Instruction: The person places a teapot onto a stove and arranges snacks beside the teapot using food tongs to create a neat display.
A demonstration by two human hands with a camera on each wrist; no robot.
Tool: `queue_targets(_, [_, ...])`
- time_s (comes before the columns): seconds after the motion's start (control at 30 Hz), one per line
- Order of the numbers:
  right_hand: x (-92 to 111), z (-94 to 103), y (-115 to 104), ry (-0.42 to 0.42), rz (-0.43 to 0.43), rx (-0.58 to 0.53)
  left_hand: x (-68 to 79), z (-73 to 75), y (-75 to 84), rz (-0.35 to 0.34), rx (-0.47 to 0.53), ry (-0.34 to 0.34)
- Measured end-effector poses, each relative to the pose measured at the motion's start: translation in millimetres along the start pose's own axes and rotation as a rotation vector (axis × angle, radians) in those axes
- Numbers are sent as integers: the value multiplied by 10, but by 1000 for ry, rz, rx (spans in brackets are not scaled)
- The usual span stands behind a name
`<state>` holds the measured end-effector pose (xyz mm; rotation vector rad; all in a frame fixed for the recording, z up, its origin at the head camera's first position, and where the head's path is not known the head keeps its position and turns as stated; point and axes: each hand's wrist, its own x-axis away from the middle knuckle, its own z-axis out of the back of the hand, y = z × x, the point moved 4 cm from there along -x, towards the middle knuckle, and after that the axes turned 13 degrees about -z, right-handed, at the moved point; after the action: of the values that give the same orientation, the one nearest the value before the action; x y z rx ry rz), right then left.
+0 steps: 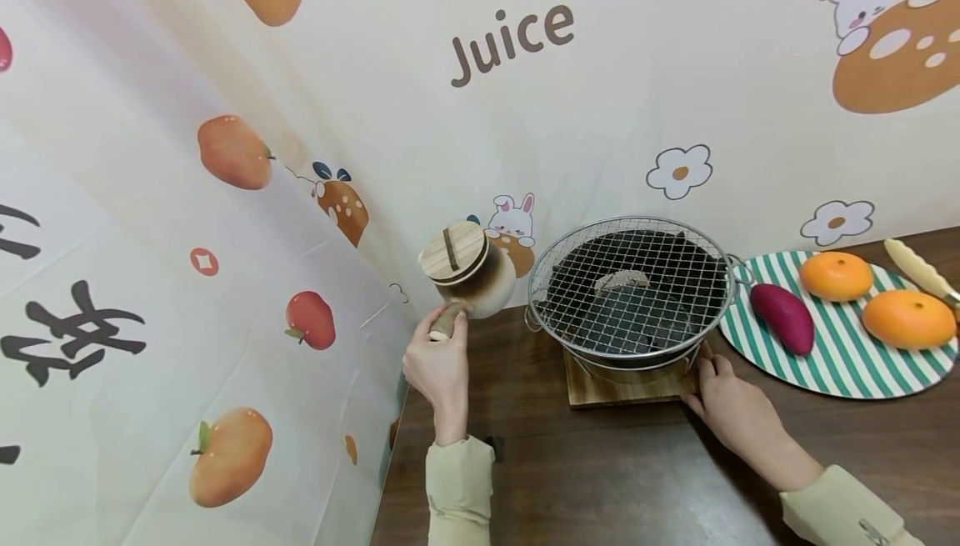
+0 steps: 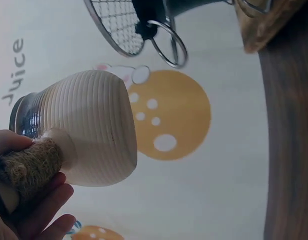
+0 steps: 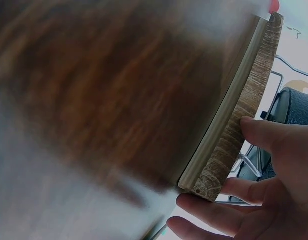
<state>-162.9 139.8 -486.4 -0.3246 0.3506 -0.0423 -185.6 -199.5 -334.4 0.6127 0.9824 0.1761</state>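
Observation:
My left hand (image 1: pixel 442 363) grips the twine-wrapped side handle (image 2: pixel 34 162) of a ceramic teapot (image 1: pixel 495 283), holding it above the table's left part. The pot is cream with a dark brown shoulder, and a wooden lid (image 1: pixel 452 252) sits on it. To its right stands a round tabletop grill (image 1: pixel 633 292) with a wire mesh top over a black bowl. Beneath the grill lies a square wooden board (image 1: pixel 603 392). My right hand (image 1: pixel 738 408) holds this board near its front right corner, thumb and fingers about the edge (image 3: pixel 238 115) in the right wrist view.
Right of the grill, a green-and-white striped oval mat (image 1: pixel 825 375) carries a purple sweet potato (image 1: pixel 783 318), two oranges (image 1: pixel 836 276) and tongs with a cream tip (image 1: pixel 917 267). Printed cloth walls (image 1: pixel 600 112) rise behind and left of the brown wooden table (image 1: pixel 600 479).

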Motion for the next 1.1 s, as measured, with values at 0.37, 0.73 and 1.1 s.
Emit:
queue_targets(0.37, [-13, 8, 21, -11, -28, -7, -44, -109, 284, -52, 30, -40])
queue_targets(0.73, [-11, 19, 16, 37, -5, 3, -48, -281, 548, -127, 79, -82])
queue_targets(1.1, [4, -10, 5, -9, -23, 5, 4, -447, 689, -154, 83, -139])
